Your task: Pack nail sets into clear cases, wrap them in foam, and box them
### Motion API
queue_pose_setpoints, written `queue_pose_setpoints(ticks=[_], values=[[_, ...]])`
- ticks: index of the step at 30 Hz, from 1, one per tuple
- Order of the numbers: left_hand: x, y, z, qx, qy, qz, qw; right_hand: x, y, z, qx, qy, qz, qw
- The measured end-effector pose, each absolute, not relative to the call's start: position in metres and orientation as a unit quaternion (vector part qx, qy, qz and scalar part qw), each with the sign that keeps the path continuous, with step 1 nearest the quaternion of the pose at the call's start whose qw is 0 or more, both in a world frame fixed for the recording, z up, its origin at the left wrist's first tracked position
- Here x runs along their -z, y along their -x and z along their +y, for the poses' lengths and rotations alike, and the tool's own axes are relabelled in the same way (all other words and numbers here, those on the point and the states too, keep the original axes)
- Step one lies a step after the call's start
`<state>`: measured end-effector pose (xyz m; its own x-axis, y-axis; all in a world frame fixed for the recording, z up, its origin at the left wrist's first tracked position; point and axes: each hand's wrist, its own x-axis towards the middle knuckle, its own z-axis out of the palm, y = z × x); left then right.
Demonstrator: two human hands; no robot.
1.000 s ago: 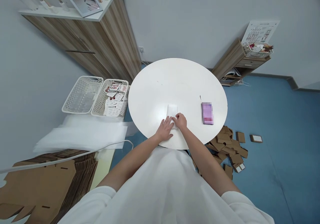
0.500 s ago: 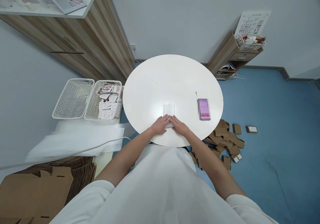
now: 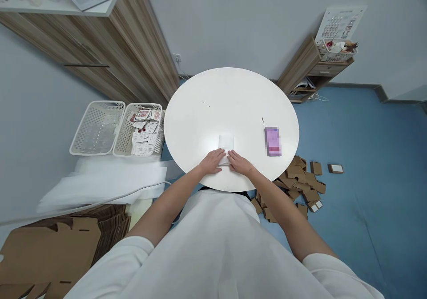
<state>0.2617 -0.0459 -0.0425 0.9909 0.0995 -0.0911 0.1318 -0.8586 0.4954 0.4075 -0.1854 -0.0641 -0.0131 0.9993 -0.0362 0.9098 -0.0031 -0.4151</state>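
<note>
A small white folded sheet (image 3: 226,141) lies on the round white table (image 3: 230,98), near its front edge. My left hand (image 3: 212,162) rests flat on the sheet's near left part, fingers stretched out. My right hand (image 3: 239,163) lies flat beside it on the near right part, fingers also extended. The two hands almost touch at the fingertips. The sheet's near end is hidden under them.
A purple flat box (image 3: 272,141) lies on the table's right side. Two white mesh baskets (image 3: 98,127) stand at left, one holding printed cards (image 3: 143,132). White foam sheets (image 3: 103,183) and brown cardboard (image 3: 50,245) lie lower left. Cardboard pieces (image 3: 300,187) litter the blue floor.
My right hand went from a pinch on the sheet to lying flat. Both hands now press the sheet's near end. The view shifted slightly.
</note>
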Motion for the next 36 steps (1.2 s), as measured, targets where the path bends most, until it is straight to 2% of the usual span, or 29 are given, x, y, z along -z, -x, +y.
queue_pose_setpoints(ticks=[4, 8, 13, 17, 20, 29, 36], values=[[0.036, -0.256, -0.058, 0.028, -0.952, 0.085, 0.293, 0.050, -0.395, -0.196, -0.185, 0.687, -0.684, 0.163], [0.028, -0.240, -0.074, 0.038, -0.922, 0.108, 0.370, 0.039, -0.377, -0.217, -0.248, 0.701, -0.634, 0.212], [0.025, -0.236, -0.077, 0.056, -0.850, 0.215, 0.478, 0.034, -0.374, -0.215, -0.363, 0.744, -0.463, 0.317], [0.034, -0.244, -0.074, 0.005, -0.797, 0.319, 0.514, 0.036, -0.385, -0.195, -0.435, 0.755, -0.336, 0.357], [0.042, -0.249, -0.073, -0.040, -0.793, 0.357, 0.493, 0.039, -0.387, -0.183, -0.416, 0.784, -0.313, 0.339], [0.051, -0.261, -0.068, -0.027, -0.750, 0.451, 0.482, 0.057, -0.366, -0.181, -0.251, 0.874, -0.281, 0.306], [0.058, -0.256, -0.068, -0.047, -0.719, 0.475, 0.506, 0.054, -0.361, -0.203, -0.225, 0.861, -0.291, 0.350]])
